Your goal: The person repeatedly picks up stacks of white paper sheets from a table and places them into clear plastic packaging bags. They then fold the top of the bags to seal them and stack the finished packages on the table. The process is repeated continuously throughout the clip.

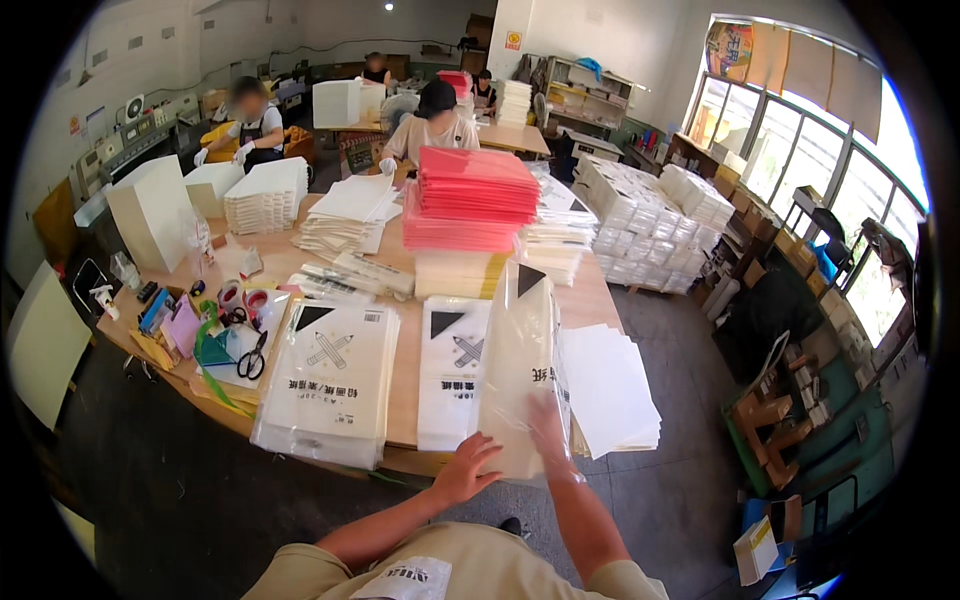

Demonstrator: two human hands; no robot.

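A clear plastic bag of white drawing paper (pixel 515 400) stands tilted over the near table edge, its top leaning by the red stack. My right hand (pixel 547 428) grips the pack along its right side, seen partly through the plastic and blurred. At the lower left edge of the pack, my left hand (pixel 468 470) touches it with fingers stretched out. Beneath and left of it lies a printed paper pack (pixel 448 375) with a black corner triangle. Loose white sheets (pixel 610 390) lie fanned to the right. Further left is a pile of bagged packs (pixel 327 380) with a pencil design.
Red packs (pixel 475 195) are stacked high mid-table. Scissors (pixel 253 355), tape rolls (pixel 232 293) and a green strap (pixel 215 375) lie at the left. A co-worker (pixel 435 130) sits across the table; others work behind. Wrapped bundles (pixel 650 215) stand at the right.
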